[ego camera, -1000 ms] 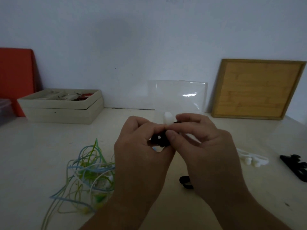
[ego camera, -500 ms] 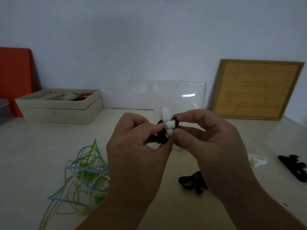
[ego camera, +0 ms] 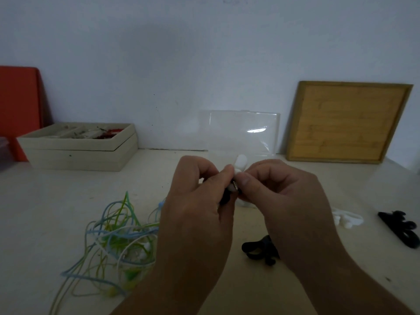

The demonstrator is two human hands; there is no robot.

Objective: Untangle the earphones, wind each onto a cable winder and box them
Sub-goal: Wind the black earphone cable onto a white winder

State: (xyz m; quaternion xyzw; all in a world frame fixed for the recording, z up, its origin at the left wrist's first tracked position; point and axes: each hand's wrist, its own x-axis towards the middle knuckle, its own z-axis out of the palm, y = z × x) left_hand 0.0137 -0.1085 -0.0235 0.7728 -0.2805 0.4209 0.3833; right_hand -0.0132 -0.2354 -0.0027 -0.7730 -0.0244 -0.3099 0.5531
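Observation:
My left hand (ego camera: 195, 212) and my right hand (ego camera: 281, 201) meet above the table's middle. Between their fingertips they pinch a black cable winder (ego camera: 225, 198) wound with a white earphone (ego camera: 236, 172), whose metal plug shows at the thumbs. Most of the winder is hidden by the fingers. A tangle of blue, green, yellow and white earphone cables (ego camera: 113, 239) lies on the table to the left. Spare winders lie on the right: a black one (ego camera: 261, 250) below my right hand, a white one (ego camera: 347, 219), and another black one (ego camera: 402, 230).
A beige compartment box (ego camera: 79, 148) with small items stands at the back left. A clear plastic box (ego camera: 243, 133) and a wooden tray (ego camera: 345, 121) lean on the wall at the back. An orange board (ego camera: 18, 98) stands far left.
Both hands kept working the wound winder; the white earbuds seen half a second ago are now mostly covered, and the metal plug shows between the thumbs. The view shifted slightly.

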